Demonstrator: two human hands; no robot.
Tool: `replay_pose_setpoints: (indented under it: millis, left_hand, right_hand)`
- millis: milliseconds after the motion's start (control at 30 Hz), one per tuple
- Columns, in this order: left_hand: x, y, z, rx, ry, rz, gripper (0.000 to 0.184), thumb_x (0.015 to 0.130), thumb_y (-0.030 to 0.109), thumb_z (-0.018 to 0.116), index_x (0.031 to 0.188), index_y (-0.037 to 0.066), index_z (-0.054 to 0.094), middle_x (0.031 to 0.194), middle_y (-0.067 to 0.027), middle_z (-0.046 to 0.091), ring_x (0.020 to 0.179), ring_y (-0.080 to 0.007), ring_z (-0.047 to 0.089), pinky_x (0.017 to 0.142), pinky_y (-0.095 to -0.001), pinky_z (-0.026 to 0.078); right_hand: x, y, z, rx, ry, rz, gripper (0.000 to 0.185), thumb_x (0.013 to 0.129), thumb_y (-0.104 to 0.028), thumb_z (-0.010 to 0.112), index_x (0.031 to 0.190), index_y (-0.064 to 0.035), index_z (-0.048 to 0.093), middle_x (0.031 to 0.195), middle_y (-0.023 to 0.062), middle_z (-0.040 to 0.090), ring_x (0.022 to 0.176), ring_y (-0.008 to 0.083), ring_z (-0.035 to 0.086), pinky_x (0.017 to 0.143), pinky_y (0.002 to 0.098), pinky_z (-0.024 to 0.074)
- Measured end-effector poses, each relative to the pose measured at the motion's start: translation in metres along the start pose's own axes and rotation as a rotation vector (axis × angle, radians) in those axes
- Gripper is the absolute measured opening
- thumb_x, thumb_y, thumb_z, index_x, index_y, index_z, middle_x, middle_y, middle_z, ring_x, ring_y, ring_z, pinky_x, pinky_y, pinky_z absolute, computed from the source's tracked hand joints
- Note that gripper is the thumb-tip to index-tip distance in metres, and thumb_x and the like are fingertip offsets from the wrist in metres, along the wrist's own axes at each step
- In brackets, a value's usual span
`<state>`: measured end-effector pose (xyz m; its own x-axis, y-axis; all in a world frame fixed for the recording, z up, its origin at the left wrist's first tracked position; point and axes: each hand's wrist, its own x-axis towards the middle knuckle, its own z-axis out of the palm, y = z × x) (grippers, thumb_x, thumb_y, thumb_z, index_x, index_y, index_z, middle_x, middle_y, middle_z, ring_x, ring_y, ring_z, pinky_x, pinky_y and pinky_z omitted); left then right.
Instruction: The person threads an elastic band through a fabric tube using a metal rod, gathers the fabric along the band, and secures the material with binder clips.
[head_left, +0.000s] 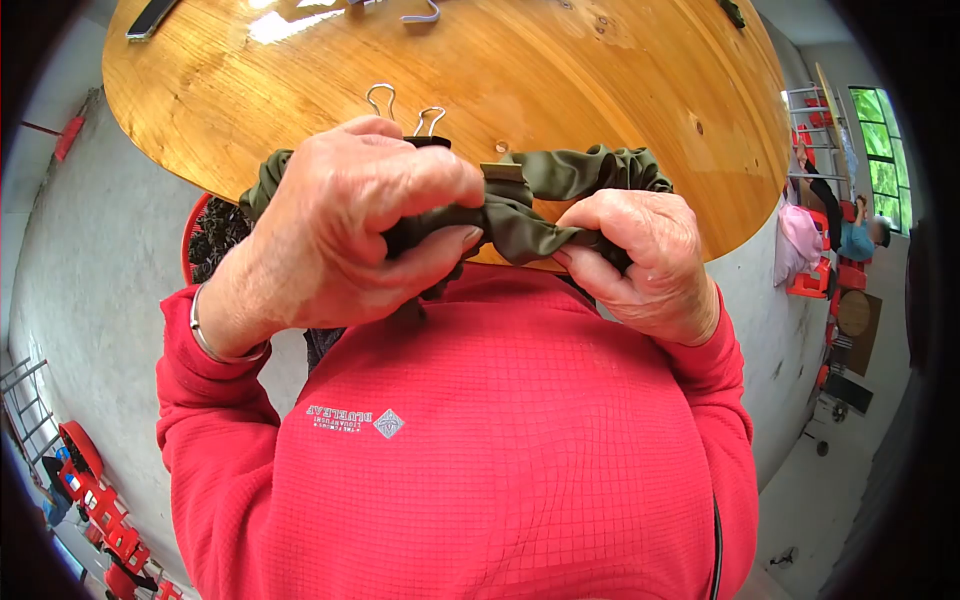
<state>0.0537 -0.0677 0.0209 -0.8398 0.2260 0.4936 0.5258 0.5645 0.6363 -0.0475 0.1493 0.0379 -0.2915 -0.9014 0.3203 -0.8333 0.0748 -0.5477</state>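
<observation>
Dark green gathered fabric (570, 175) stretches between my hands at the near edge of the wooden table. My left hand (350, 220) pinches one part of it between thumb and fingers. With thumb and forefinger, my right hand (640, 255) grips another part of the same fabric. A black binder clip (428, 141) with silver wire handles stands just beyond my left hand, its lower part hidden. A small olive-yellow strip (502, 171) lies on the fabric between the hands. More of the fabric shows to the left, behind my left wrist.
The round wooden table (400, 70) bears a dark flat object (152, 18) and a pale lilac hooked piece (421, 14) at its far side. A red basket (196, 240) with dark items is below left. Red stools (125, 545) and a seated person (860, 238) are farther off.
</observation>
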Motion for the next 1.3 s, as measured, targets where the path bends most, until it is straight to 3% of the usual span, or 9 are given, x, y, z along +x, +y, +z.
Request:
replay_pose_setpoints:
  millis: [600, 900, 1300]
  left_hand:
    - [-0.005, -0.004, 0.011, 0.175, 0.118, 0.187, 0.028, 0.061, -0.005, 0.071, 0.087, 0.003, 0.063, 0.059, -0.0029, 0.049, 0.051, -0.0183, 0.047, 0.06, -0.0331, 0.042]
    - [-0.013, -0.004, 0.013, 0.295, 0.151, 0.287, 0.027, 0.063, 0.003, 0.071, 0.089, 0.003, 0.063, 0.062, -0.0026, 0.05, 0.053, -0.0169, 0.049, 0.068, -0.0375, 0.045]
    - [-0.02, -0.007, 0.02, 0.328, 0.172, 0.28, 0.027, 0.063, 0.004, 0.07, 0.089, 0.004, 0.063, 0.062, -0.0023, 0.049, 0.055, -0.0172, 0.05, 0.068, -0.0386, 0.046]
  right_hand:
    - [0.003, -0.001, 0.007, -0.019, 0.047, -0.007, 0.017, 0.067, -0.001, 0.068, 0.077, -0.0039, 0.054, 0.064, 0.0081, 0.056, 0.057, 0.025, 0.058, 0.051, 0.0321, 0.0457]
    - [0.002, -0.005, 0.006, 0.007, 0.041, -0.008, 0.02, 0.065, 0.001, 0.069, 0.078, -0.0042, 0.055, 0.064, 0.0083, 0.057, 0.057, 0.0255, 0.057, 0.05, 0.0323, 0.0452]
    - [0.007, -0.003, 0.01, 0.03, 0.083, -0.03, 0.022, 0.06, 0.009, 0.065, 0.078, -0.0011, 0.056, 0.065, 0.0096, 0.059, 0.056, 0.0233, 0.06, 0.05, 0.0294, 0.0456]
